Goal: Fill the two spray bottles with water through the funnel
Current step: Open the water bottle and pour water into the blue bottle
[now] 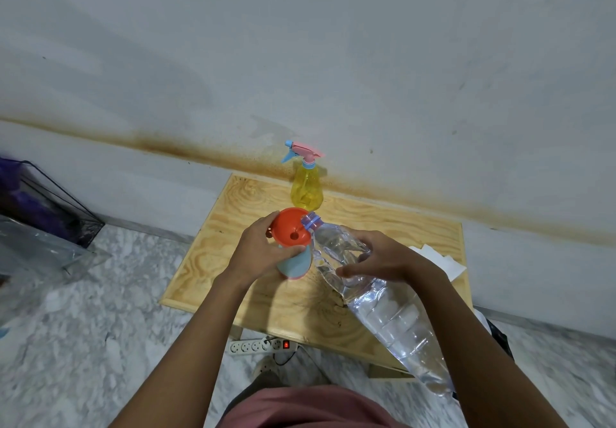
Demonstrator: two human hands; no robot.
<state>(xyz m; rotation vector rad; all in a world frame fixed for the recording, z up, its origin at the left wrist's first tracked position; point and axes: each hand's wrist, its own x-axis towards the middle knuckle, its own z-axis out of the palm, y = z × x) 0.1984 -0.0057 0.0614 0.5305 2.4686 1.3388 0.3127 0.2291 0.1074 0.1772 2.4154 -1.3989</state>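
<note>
A red funnel [292, 227] sits in the neck of a light blue spray bottle [296, 263] near the middle of the wooden table [383, 227]. My left hand [258, 249] grips that bottle just under the funnel. My right hand [383, 257] holds a large clear water bottle [383, 301], tilted so its open blue-ringed mouth rests over the funnel's rim. A yellow spray bottle [306, 189] with a pink and blue trigger head stands upright at the table's far edge, against the wall.
White paper [440, 259] lies on the table to the right of my right hand. A white power strip [263, 346] lies on the marble floor under the table's front edge. A dark wire rack [50, 200] and clear plastic stand at the left.
</note>
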